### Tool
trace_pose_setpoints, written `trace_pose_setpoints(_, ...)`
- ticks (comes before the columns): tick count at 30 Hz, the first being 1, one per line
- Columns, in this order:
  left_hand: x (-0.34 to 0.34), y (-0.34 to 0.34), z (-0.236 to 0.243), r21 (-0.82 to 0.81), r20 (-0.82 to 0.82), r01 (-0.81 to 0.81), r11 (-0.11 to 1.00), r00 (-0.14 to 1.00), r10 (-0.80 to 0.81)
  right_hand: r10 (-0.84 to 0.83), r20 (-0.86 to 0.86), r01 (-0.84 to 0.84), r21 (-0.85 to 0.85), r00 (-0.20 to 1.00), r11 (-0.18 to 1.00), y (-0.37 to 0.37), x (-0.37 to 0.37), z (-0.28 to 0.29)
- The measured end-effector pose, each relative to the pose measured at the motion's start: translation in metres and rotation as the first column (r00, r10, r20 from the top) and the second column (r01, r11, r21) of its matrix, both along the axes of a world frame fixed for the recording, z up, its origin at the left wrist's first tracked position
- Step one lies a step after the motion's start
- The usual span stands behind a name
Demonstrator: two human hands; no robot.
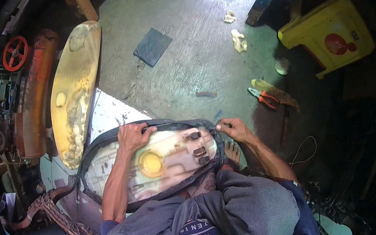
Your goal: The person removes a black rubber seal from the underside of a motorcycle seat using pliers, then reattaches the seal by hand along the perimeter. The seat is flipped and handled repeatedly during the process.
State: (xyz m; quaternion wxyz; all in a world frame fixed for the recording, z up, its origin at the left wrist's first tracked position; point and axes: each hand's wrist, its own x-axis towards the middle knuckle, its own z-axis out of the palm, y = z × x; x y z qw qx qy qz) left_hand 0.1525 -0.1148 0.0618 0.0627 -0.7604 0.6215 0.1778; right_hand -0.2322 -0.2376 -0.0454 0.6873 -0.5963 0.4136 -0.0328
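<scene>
A motorcycle seat lies underside up across my lap, its pale plastic base [174, 157] facing me with a round yellow patch in it. Around the base runs a black seat cover [103, 141], its edge folded inward over the rim. My left hand [133, 137] grips that edge on the far side, fingers over the rim and thumb on the inner side. At the right-hand end, my right hand [235, 129] pinches the cover's corner between thumb and fingers. The fingertips of both hands are partly hidden by the cover.
A worn yellow foam seat pad [74, 91] stands at the left beside a rusty cylinder [39, 97]. Orange-handled pliers [263, 97] lie on the floor at right, near foam scraps [238, 41]. A dark square piece [153, 47] and a yellow plastic stool [329, 34] are farther off.
</scene>
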Motion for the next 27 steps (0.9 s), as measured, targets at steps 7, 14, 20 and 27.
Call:
trace_pose_setpoints(7, -0.001, -0.001, 0.0, -0.089, -0.015, 0.03, 0.996, 0.999, -0.031, 0.088, -0.211, -0.214, -0.706, 0.973, 0.675, -0.015, 0.004, 0.037)
trace_pose_setpoints(14, -0.001, 0.002, 0.001, -0.082, 0.001, 0.04, 0.996, 0.999, -0.04, 0.145, -0.23, -0.267, -0.7, 0.962, 0.662, -0.001, 0.011, 0.018)
trace_pose_setpoints(20, -0.002, 0.002, 0.0, -0.069, 0.022, 0.032, 0.997, 0.999, -0.031, 0.103, -0.024, -0.105, -0.184, 0.994, 0.977, -0.019, 0.013, -0.01)
trace_pose_setpoints(27, -0.005, 0.005, 0.001, -0.099, 0.006, 0.021, 0.995, 1.0, -0.021, 0.334, -0.358, -0.488, -0.573, 0.872, 0.659, -0.03, 0.01, 0.04)
